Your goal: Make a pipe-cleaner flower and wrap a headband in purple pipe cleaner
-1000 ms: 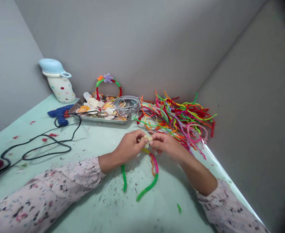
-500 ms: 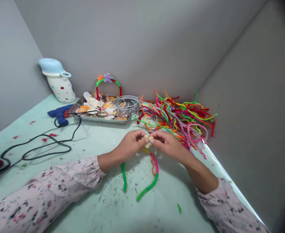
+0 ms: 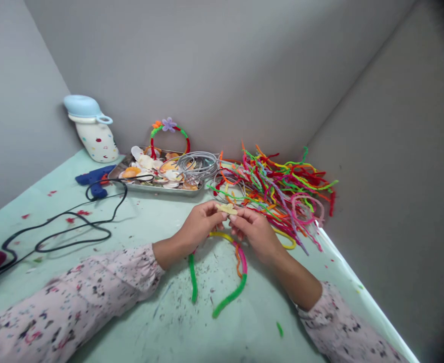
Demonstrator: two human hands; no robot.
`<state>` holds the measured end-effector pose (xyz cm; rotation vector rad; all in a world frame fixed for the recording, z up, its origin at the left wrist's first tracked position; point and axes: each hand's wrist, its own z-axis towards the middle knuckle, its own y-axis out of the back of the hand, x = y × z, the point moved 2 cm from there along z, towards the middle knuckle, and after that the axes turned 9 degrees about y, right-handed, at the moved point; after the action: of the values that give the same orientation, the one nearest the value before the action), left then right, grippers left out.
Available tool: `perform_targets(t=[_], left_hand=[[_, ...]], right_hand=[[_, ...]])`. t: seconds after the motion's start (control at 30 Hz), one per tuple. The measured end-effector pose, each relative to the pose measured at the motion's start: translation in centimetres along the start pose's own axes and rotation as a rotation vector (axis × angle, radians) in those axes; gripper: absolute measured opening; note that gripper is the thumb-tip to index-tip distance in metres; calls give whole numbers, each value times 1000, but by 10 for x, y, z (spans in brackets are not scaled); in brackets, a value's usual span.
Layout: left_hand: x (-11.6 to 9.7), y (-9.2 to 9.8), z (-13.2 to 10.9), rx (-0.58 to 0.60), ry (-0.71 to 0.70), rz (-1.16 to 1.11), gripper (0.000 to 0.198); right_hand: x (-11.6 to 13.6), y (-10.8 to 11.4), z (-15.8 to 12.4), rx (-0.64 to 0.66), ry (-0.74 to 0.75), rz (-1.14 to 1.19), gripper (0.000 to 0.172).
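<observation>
Between my two hands is a pale yellow fuzzy flower shape (image 3: 227,208), which looks bent from pipe cleaner. My left hand (image 3: 203,222) pinches its left side with thumb and fingertips. On the other side, the fingers of my right hand (image 3: 255,229) are closed on it too. Just below the hands a pipe-cleaner-wrapped headband (image 3: 229,297) lies on the table, green at its ends, with pink and yellow stretches and a loose orange strand. Part of its arch is hidden behind my left hand.
A metal tray (image 3: 161,190) holds shells, a coil of grey wire (image 3: 199,164) and a finished-looking flowered headband (image 3: 187,141). Right of it spreads a heap of colourful pipe cleaners (image 3: 278,176). A blue glue gun (image 3: 97,179), black cable (image 3: 74,244) and white bottle (image 3: 97,141) stand left.
The pale yellow flower has been turned and now shows flatter between my fingers. My right hand has shifted slightly left and down, uncovering a yellow pipe cleaner beside the heap.
</observation>
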<state>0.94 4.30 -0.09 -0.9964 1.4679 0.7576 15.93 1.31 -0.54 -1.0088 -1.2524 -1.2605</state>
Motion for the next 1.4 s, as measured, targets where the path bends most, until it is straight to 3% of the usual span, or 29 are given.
perform_targets(t=[0.3,0.5,0.7,0.93,1.2,1.4], left_hand=[[-4,-2,0,-2,-19,61,13],[-1,-2,-2,-12,-71,191,13],[-1,-8,-4,133,-4,-40,24],[-2,-6,-3,77,62,-75,21],[-1,-7,-3,48,86,-53,23],[7,-6,1,73,117,-143,24]], right_hand=[[4,3,0,84,47,26,17],[10,7,1,57,65,-10,18],[3,4,1,-59,42,113,15],[-1,2,1,-65,5,183,20],[-1,4,2,-70,80,-70,20],[-3,3,2,-76,81,-31,16]])
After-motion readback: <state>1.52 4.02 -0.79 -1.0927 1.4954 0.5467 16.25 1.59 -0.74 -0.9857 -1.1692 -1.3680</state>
